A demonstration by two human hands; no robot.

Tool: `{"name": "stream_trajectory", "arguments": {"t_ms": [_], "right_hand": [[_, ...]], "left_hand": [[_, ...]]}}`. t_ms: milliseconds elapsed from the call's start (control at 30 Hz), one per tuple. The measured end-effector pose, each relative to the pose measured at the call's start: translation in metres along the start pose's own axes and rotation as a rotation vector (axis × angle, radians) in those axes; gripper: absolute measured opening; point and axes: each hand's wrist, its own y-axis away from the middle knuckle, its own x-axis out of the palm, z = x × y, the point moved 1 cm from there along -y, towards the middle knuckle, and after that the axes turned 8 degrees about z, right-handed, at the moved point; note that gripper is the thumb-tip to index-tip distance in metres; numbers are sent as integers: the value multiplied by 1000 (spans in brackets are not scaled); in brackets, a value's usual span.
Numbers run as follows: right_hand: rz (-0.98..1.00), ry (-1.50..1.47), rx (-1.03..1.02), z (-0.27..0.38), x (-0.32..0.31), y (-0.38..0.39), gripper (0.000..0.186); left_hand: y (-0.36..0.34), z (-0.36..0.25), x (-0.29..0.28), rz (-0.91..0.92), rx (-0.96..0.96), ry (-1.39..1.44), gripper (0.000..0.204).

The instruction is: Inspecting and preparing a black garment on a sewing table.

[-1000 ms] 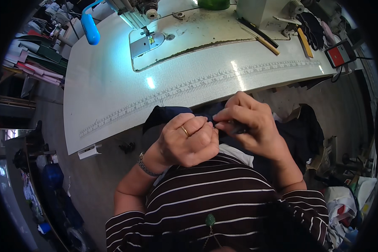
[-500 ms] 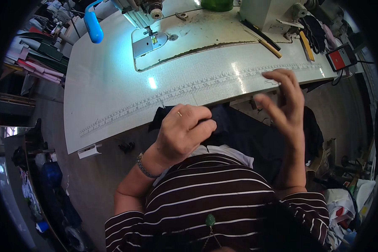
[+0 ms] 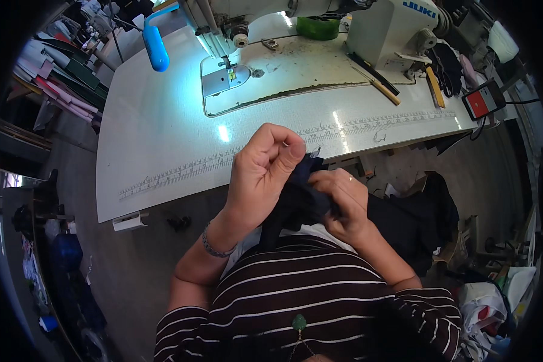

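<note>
Dark navy cloth (image 3: 291,202), soft, matte and creased, bunched in front of the chest near the table's front edge, between two bare hands. At the right hand (image 3: 344,199), curled fingers closed on a fold of it. At the left hand (image 3: 262,166), raised palm-up beside the cloth, thumb and forefinger pressed together; cannot tell whether pinching thread, cloth edge or nothing. Around the left wrist, a metal-link watch band (image 3: 217,242).

Beyond, a smooth pale tabletop (image 3: 139,133) with one printed ruler strip (image 3: 193,171) and one thin, loose thread loop (image 3: 380,136). On it, one sewing machine (image 3: 377,33), worn at the bed, with a shiny metal needle plate (image 3: 220,82); cut off at the top edge. Behind its arm, a glossy green round container (image 3: 318,29), partly hidden. Near the pillar, three slim tools: one black stick (image 3: 374,75), one wooden-handled awl (image 3: 385,93), one flat yellow-handled tool (image 3: 435,87).

Right thumb blurred. Below right, more dark fabric (image 3: 410,226), too dim for telling one piece from several.
</note>
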Motion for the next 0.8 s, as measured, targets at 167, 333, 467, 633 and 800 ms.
{"name": "stream_trajectory", "arguments": {"t_ms": [167, 333, 467, 633, 800], "right_hand": [[178, -606, 599, 16, -39, -16, 21], [-219, -1077, 825, 7, -40, -17, 32], [-220, -1231, 1020, -8, -34, -13, 36], [154, -1225, 693, -17, -30, 0, 41], [22, -1197, 935, -13, -30, -1, 28]], "left_hand": [[7, -9, 3, 213, 61, 107, 50], [15, 8, -3, 363, -226, 38, 36], [22, 5, 7, 157, -414, 720, 20], [17, 12, 6, 193, -434, 774, 21], [16, 10, 17, 231, -394, 611, 33]]}}
